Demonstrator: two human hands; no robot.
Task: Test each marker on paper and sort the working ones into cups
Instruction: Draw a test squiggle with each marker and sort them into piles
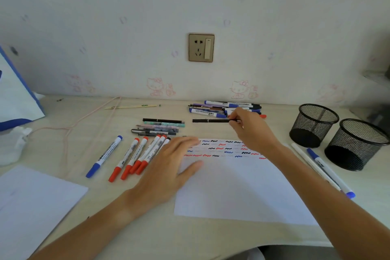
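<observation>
A white test sheet (pixel 238 188) lies in front of me, with several red, blue and black squiggles along its top. My left hand (pixel 168 164) rests flat on the sheet's left edge, fingers spread. My right hand (pixel 249 126) reaches past the sheet's top and pinches the right end of a slim black pen (pixel 211 120) that lies level just above the desk. Behind it sits a pile of markers (pixel 225 107). Two black mesh cups (pixel 314 124) (pixel 356 143) stand at the right; both look empty.
Red and blue capped markers (pixel 135 156) lie fanned left of the sheet, with several thin pens (pixel 160 126) behind them. A blue marker and a white pen (pixel 329 171) lie right of the sheet. Spare paper (pixel 31 202) sits front left, near a pink cord (pixel 88 116) and tissue.
</observation>
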